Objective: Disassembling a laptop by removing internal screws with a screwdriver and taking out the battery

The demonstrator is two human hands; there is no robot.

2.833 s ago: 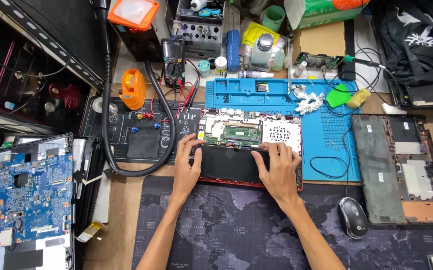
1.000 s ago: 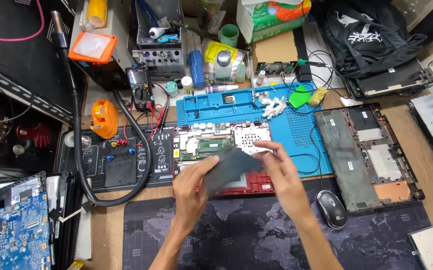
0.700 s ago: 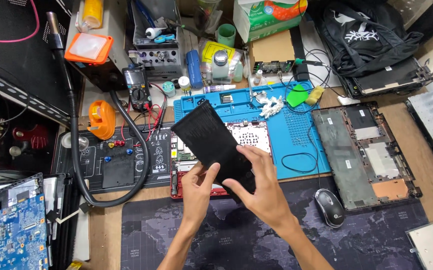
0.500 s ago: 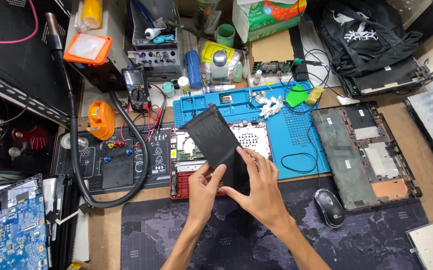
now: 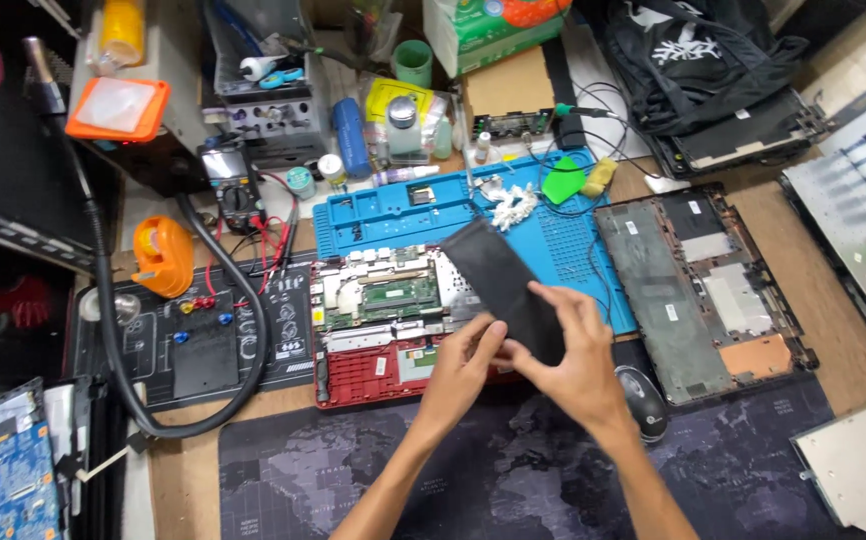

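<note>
Both my hands hold a flat black battery pack (image 5: 498, 280) lifted above an opened red laptop (image 5: 383, 330). My left hand (image 5: 463, 375) pinches its near end from the left. My right hand (image 5: 573, 365) grips the same end from the right, fingers over the pack's lower edge. The pack tilts up and away toward the blue repair mat (image 5: 453, 205). The laptop's green circuit board (image 5: 388, 295) lies exposed, and the red bay where the pack sat shows below it.
A grey laptop bottom cover (image 5: 698, 290) lies to the right, a black mouse (image 5: 643, 400) beside my right wrist. A black hose (image 5: 193, 400) loops at left near an orange tool (image 5: 163, 255). A dark map-print desk mat (image 5: 403, 470) lies in front.
My hands pulled the black battery pack out of the red laptop, raised it upright, then lowered and shifted it to the right. The camera view also drifted.
</note>
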